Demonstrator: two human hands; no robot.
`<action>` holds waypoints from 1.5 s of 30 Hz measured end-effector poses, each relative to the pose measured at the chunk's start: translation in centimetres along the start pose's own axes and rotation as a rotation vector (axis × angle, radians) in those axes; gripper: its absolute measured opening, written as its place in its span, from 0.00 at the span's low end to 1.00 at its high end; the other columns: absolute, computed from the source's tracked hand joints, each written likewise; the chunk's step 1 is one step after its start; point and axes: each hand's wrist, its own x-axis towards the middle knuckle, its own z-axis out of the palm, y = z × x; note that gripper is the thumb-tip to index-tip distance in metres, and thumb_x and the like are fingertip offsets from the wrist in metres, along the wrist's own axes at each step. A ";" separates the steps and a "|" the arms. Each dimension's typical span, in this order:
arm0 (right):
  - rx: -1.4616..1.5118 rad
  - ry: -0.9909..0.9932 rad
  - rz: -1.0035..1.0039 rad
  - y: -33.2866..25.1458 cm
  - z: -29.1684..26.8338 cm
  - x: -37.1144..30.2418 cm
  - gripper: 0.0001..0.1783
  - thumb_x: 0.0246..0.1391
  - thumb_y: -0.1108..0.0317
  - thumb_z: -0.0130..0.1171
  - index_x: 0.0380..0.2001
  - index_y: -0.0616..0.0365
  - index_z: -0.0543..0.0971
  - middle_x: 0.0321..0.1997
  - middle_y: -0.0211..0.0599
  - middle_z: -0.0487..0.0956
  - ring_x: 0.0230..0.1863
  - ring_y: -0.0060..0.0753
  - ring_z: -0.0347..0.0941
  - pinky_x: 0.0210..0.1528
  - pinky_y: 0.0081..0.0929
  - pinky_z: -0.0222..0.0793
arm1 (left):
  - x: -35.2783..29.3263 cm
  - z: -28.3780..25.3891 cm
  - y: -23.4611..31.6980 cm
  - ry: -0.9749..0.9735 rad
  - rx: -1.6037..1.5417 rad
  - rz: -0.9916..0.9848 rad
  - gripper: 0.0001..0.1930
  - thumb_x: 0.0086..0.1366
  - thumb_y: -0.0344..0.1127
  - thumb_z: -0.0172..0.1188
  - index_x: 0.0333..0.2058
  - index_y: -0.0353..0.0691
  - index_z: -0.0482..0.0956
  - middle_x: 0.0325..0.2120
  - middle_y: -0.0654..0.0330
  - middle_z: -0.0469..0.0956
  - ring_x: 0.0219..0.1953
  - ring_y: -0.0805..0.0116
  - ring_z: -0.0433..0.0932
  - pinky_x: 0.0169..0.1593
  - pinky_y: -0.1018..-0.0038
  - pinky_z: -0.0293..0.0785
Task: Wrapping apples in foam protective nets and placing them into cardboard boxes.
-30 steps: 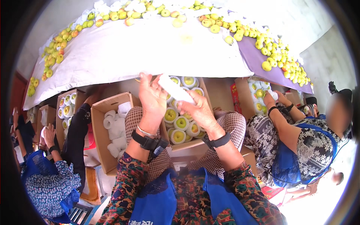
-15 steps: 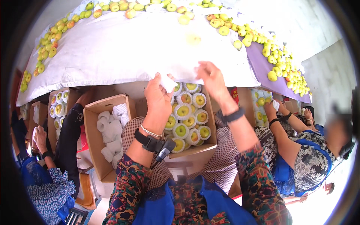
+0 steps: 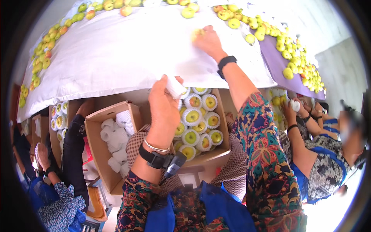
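My left hand (image 3: 164, 102) is closed around a white foam net sleeve (image 3: 175, 87), held upright at the near edge of the cloth-covered table (image 3: 116, 50). Farther out over the white cloth, my right hand (image 3: 210, 41) has its fingers around a yellow-green apple (image 3: 198, 34), partly hidden and slightly blurred. Below my hands stands a cardboard box (image 3: 216, 152) filled with apples in foam net sleeves (image 3: 190, 137). Left of it, a tilted cardboard box (image 3: 103, 170) holds a heap of white foam sleeves (image 3: 114, 141).
Loose apples line the table's far edge (image 3: 125, 11) and spread over a purple cloth (image 3: 270, 62) on the right. A co-worker (image 3: 317, 162) sits at right, holding something white. Another co-worker (image 3: 58, 197) sits at left near a box of sleeved apples (image 3: 58, 116).
My right hand has moved away from the left hand, outward across the cloth, and taken hold of the lone apple there. The left hand stays near the table edge with the foam sleeve.
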 end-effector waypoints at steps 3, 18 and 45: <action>0.014 -0.045 0.028 -1.5 -0.3 -1.5 0.36 0.40 0.56 0.68 0.46 0.70 0.67 0.46 0.59 0.77 0.50 0.54 0.76 0.51 0.39 0.73 | 0.5 0.1 -0.3 0.024 -0.028 0.020 0.14 0.68 0.40 0.56 0.45 0.36 0.71 0.42 0.54 0.78 0.47 0.63 0.77 0.49 0.67 0.73; 1.314 -0.399 0.315 -2.4 -8.9 -22.1 0.38 0.47 0.62 0.69 0.55 0.70 0.63 0.41 0.39 0.75 0.30 0.21 0.71 0.25 0.12 0.64 | -1.8 1.4 -0.6 -0.195 0.434 0.168 0.21 0.72 0.35 0.47 0.61 0.39 0.65 0.44 0.54 0.79 0.38 0.68 0.79 0.39 0.74 0.73; 1.292 -0.115 0.221 -1.0 -9.8 -31.6 0.35 0.38 0.74 0.72 0.53 0.64 0.72 0.45 0.34 0.77 0.50 0.30 0.74 0.57 0.28 0.69 | -3.2 -0.7 -3.3 -0.460 0.709 0.163 0.10 0.62 0.25 0.64 0.43 0.38 0.77 0.37 0.62 0.78 0.39 0.77 0.76 0.43 0.80 0.74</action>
